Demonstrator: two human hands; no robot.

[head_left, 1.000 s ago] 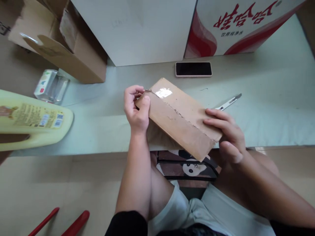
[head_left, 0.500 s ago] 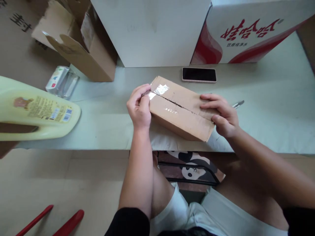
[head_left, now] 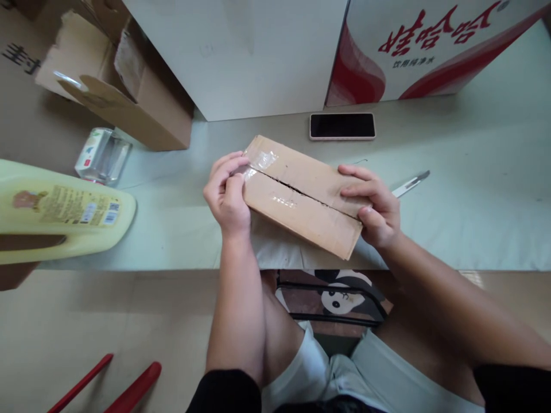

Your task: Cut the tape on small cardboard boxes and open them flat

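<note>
A small brown cardboard box [head_left: 310,215] is held at both ends over the front part of the cloth-covered table. Its top flaps meet along a dark slit, with shiny clear tape at the left end. My left hand [head_left: 228,195] grips the left end, fingers on the top edge. Around the right end my right hand [head_left: 374,203] is closed, two fingers lying on the top and the thumb at the near corner. Just beyond that hand a craft knife [head_left: 411,184] with a pale handle and metal blade lies on the cloth.
Behind the box lies a phone [head_left: 342,126]. A white carton [head_left: 258,63] and a red-and-white carton [head_left: 413,57] stand at the back. An open cardboard box [head_left: 150,109], a clear packet [head_left: 103,158] and a yellow jug [head_left: 69,212] are at left.
The view has shifted, so the box and both hands appear farther left. The box has tilted, showing less of its near side. More of the craft knife shows beside my right hand.
</note>
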